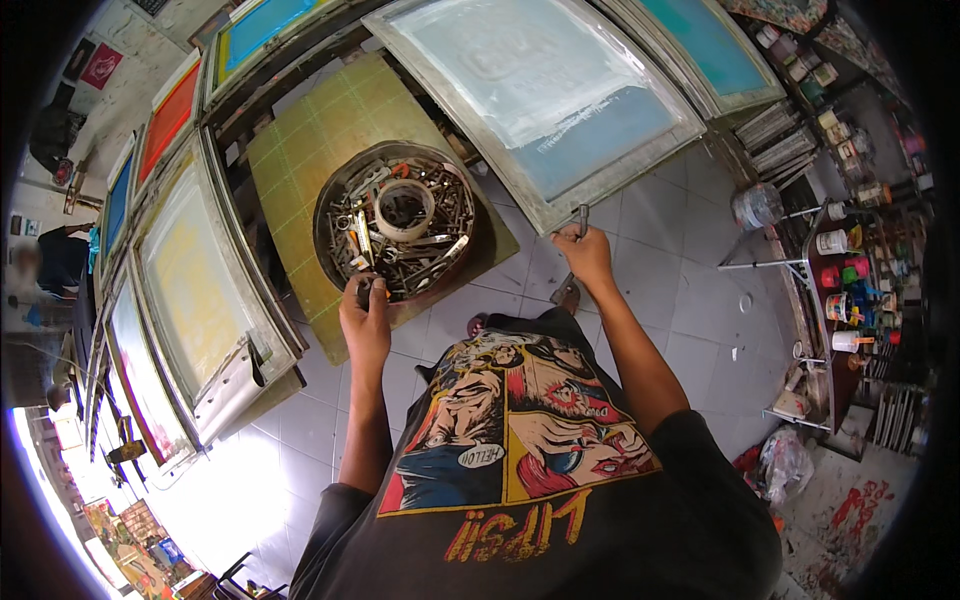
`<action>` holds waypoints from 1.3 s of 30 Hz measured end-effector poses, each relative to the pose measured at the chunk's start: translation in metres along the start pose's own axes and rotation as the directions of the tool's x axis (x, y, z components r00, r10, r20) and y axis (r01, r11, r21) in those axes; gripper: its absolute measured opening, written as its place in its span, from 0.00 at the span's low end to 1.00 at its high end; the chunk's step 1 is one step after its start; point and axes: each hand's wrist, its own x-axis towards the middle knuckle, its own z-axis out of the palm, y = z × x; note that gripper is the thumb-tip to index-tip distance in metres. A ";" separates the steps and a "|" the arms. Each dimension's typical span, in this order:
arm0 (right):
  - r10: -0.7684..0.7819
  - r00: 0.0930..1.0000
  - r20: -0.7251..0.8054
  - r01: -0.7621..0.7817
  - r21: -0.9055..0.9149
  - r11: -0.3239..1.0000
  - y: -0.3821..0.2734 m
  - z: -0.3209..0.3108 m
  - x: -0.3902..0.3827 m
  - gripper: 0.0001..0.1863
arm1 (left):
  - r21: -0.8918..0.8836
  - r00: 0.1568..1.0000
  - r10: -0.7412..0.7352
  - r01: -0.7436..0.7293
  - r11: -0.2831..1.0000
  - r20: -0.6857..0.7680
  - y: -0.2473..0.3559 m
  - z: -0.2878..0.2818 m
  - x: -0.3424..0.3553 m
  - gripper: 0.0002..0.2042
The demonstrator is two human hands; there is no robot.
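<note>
A round, dark container (pixel 447 190) full of loose metal tools and fittings, with a pale ring among them, sits on an olive gridded board (pixel 283 170). At its near-left rim is my left hand (pixel 366 318), closed on a small dark thing that I cannot make out. My right hand (pixel 588 262) grips a long grey metal tool (pixel 562 292) upright, just below the near corner of a large framed screen (pixel 610 130) with a white-and-blue surface.
Framed screens (pixel 187 288) in yellow, red and blue line the left; a teal one (pixel 710 55) is upper right. A shelf of paint pots (pixel 832 304) and a plastic bag (pixel 788 462) stand right. Another person (pixel 58 258) is at far left. Grey floor tiles (pixel 660 310) lie below.
</note>
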 end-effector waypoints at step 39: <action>0.068 0.990 0.122 -0.081 0.106 0.991 -0.002 0.001 -0.001 0.10 | 0.070 0.985 0.024 -0.012 0.997 -0.169 0.002 -0.035 -0.019 0.09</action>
